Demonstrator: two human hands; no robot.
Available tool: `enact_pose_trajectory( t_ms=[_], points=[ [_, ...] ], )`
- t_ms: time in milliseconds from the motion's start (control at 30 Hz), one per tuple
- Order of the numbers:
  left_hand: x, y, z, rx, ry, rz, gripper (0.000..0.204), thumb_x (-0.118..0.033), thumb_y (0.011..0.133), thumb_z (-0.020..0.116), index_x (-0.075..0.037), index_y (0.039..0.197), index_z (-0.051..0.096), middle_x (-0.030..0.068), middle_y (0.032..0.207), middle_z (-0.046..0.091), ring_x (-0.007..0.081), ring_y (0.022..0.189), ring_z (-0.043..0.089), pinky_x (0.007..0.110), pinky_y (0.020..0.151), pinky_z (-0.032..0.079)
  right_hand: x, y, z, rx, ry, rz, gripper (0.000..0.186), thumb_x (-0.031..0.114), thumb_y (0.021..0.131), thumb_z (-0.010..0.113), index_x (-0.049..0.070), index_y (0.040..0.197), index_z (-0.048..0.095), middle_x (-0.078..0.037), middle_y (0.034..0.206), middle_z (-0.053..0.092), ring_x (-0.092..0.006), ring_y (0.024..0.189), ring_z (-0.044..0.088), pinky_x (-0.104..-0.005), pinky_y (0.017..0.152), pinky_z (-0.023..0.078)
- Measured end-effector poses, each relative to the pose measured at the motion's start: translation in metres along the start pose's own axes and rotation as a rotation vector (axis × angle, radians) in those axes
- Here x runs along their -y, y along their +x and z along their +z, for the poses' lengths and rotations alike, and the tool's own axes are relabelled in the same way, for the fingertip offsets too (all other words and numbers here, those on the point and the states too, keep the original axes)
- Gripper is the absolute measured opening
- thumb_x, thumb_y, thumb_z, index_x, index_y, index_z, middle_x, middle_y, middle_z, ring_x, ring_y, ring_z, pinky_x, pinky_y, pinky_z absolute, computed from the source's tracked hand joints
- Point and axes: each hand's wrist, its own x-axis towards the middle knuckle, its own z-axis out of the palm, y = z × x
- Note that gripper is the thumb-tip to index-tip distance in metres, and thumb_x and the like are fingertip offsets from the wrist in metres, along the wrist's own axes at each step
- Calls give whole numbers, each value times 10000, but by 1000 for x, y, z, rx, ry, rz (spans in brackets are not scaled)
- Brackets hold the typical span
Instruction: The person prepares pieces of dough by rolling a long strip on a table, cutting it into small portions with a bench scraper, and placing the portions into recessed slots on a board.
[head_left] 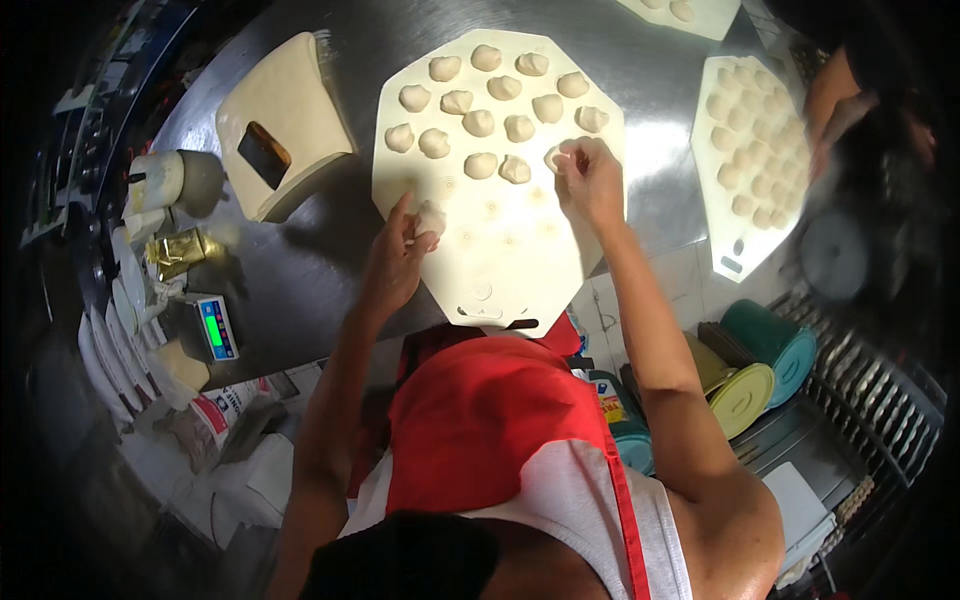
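An octagonal cream board point(510, 270) lies in front of me on the steel counter, carrying several pinched dough balls point(478, 122) on its upper part and faint round marks lower down. My left hand point(400, 255) is at the board's left edge, fingers curled on a pale dough piece point(430, 217). My right hand point(592, 185) is near the board's right edge, thumb and fingers pinched on another dough piece point(556, 157), just below the ball at the right end of that row.
Left: a folded dough slab point(285, 100), container point(160, 182), gold packet point(178, 252), scale point(212, 328). Right: a second board point(730, 250) with dough balls and another person's arm point(830, 95). A third board point(700, 20) is at top; lidded buckets point(770, 340) stand below.
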Motion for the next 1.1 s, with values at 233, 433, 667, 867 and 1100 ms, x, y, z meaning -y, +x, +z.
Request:
enact_pose_trajectory(
  t_ms=[233, 433, 667, 867, 1100],
  points=[
    [-22, -1, -11, 142, -183, 151, 645, 14, 1024, 622, -3, 1624, 387, 155, 1314, 676, 190, 1192, 663, 333, 1040, 530, 96, -47, 17, 346, 278, 35, 306, 258, 1019, 707, 30, 1214, 768, -156, 1159, 777, -249, 1025, 741, -380, 909, 570],
    [-15, -26, -59, 424, 62, 146, 240, -167, 1112, 534, 21, 1222, 633, 108, 1048, 724, 209, 964, 713, 377, 839, 557, 173, -115, 50, 351, 316, -133, 371, 248, 963, 781, 7, 1227, 682, -172, 1015, 712, -265, 922, 679, -397, 822, 547],
    [-17, -70, -68, 269, 484, 503, 337, -215, 1100, 460, 72, 1125, 636, 334, 1055, 703, 519, 1024, 668, 577, 855, 528, 204, -158, 74, 255, -48, -70, 528, 523, 994, 730, 3, 1047, 653, -138, 638, 594, -179, 636, 586, -376, 628, 479],
    [9, -36, -45, 175, 608, 565, 260, -182, 955, 650, 14, 1118, 702, 285, 1095, 747, 502, 1030, 698, 570, 889, 560, 215, -167, 83, 197, 56, -126, 334, 333, 1025, 689, 9, 955, 657, -192, 674, 623, -189, 622, 626, -409, 629, 511],
    [51, 35, -52, -141, 420, 165, 361, -274, 1081, 501, -15, 1259, 679, 264, 1141, 701, 482, 1125, 649, 505, 991, 526, 94, -89, 17, -26, 259, -9, 268, 180, 1009, 697, 51, 1238, 751, -120, 1046, 745, -187, 938, 718, -343, 860, 567]
  ],
)
